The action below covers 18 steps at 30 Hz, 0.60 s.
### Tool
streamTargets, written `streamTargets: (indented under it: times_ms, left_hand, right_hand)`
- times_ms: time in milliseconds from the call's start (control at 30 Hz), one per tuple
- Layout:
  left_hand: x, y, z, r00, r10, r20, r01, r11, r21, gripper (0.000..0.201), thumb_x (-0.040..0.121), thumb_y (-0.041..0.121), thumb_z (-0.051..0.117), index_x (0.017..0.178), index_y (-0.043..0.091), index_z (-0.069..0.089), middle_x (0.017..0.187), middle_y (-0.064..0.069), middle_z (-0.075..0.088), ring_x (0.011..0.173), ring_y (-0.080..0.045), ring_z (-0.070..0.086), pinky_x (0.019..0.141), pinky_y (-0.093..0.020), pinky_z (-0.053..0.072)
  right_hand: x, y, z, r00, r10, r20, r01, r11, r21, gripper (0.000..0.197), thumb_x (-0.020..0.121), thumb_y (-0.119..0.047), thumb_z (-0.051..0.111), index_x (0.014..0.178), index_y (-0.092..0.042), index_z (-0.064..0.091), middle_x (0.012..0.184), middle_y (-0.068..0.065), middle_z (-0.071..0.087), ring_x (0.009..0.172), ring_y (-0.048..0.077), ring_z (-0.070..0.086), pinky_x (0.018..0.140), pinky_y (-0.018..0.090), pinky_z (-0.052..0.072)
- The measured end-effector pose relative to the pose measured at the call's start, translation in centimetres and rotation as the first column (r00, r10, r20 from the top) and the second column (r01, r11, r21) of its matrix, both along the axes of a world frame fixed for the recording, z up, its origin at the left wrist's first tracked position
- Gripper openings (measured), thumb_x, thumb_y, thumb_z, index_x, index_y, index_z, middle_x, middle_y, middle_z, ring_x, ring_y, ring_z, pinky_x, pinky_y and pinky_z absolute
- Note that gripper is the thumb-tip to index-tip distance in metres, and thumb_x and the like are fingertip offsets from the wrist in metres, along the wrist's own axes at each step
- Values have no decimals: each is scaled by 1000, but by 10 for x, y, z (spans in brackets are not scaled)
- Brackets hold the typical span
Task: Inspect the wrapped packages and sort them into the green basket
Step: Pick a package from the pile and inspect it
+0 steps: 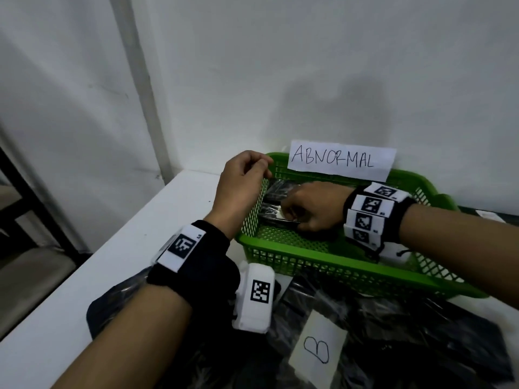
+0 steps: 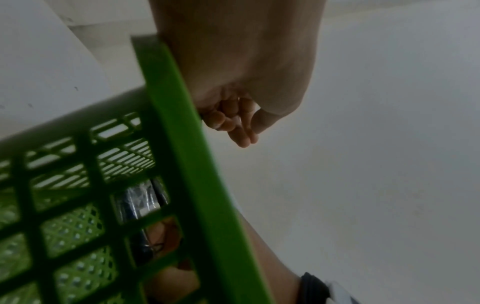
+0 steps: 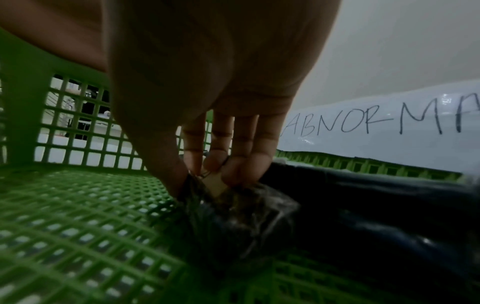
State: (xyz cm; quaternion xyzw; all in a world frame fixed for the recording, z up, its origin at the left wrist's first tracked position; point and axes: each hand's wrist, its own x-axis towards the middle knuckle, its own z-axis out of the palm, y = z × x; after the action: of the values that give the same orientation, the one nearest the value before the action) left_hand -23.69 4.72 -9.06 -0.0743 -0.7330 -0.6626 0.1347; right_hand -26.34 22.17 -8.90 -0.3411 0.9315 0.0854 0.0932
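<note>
A green mesh basket (image 1: 323, 265) with a paper sign reading ABNORMAL (image 1: 339, 161) stands on the white table against the wall. Inside it, my right hand (image 1: 289, 213) pinches the end of a black wrapped package (image 1: 273, 214) low over the basket floor (image 3: 78, 205). The right wrist view shows thumb and fingers (image 3: 233, 164) gripping the crinkled wrap (image 3: 246, 222). A second black package (image 1: 278, 189) lies behind it. My left hand (image 1: 264, 167) rests against the basket's left rim (image 2: 182, 144), fingers (image 2: 239, 127) curled with nothing in them.
A pile of black wrapped packages (image 1: 393, 332) fills the near table, one bearing a paper label marked B (image 1: 317, 349). The white table (image 1: 140, 248) ends at its left edge, with a dark frame beyond. The wall stands right behind the basket.
</note>
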Motion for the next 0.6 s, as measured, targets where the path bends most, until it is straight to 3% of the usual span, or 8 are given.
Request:
streamTargets:
  times_ms: [67,133,200,267,333,400,500,600]
  left_hand:
    - [2,-3,4,999,-26,23,25,999,43,22,97,9,51,84,19,66,69,5,61,58,3,54,66,-20,41]
    - [6,-9,12,996,-69,56,65,995,72,21,98,8,50,86,17,65,73,1,60,61,-1,53,61,-18,39]
    - [12,-20,20,991,-111,74,105,990,92,22,99,8,48,87,16,65,76,-1,61,66,-9,53,60,-20,40]
    - [23,-36,28,993,-95,73,90,993,75,24,100,8,47,88,17,66,77,0,62,68,-11,52,60,-21,41]
    - [39,-54,32,994,-65,91,62,998,31,26,100,9,46,88,19,66,77,2,63,69,-12,53,60,-21,41]
    - [60,-73,33,991,-52,123,58,997,-45,26,101,12,46,88,20,67,78,4,64,71,-12,53,59,-21,41]
    - [91,-101,26,987,-26,158,58,978,-201,22,100,18,49,88,23,67,82,6,66,76,-10,53,63,-22,42]
    - [114,-131,11,984,42,175,17,946,-325,15,99,15,53,96,16,68,90,1,68,80,-8,57,67,-15,45]
  right_hand:
    - [2,2,9,1000,-25,-7,25,1000,-2,21,86,-41,72,102,-32,62,97,-9,65,87,14,59,71,28,45]
    - [4,6,26,999,-41,-31,40,999,-17,31,88,-52,68,109,-29,66,99,-10,68,89,14,62,74,30,49]
    - [10,7,49,996,-46,-72,40,996,-77,28,91,-51,65,106,-28,67,97,-10,69,89,15,65,80,35,54]
    - [25,1,74,994,-49,-99,35,990,-139,21,93,-49,63,100,-30,67,94,-11,70,81,7,64,80,36,53]
    - [47,-15,92,996,-46,-79,30,981,-194,17,92,-49,62,95,-33,67,93,-12,71,68,-3,58,76,34,51]
    - [72,-42,102,999,-18,-39,8,975,-222,13,93,-48,63,91,-36,65,89,-12,71,65,-5,56,73,32,49]
    - [103,-91,98,999,51,-10,-51,971,-236,19,92,-48,63,99,-31,68,87,-13,71,72,-2,59,76,29,47]
    - [121,-137,78,994,105,18,-100,980,-175,32,90,-53,64,109,-28,66,94,-12,69,86,9,60,82,28,46]
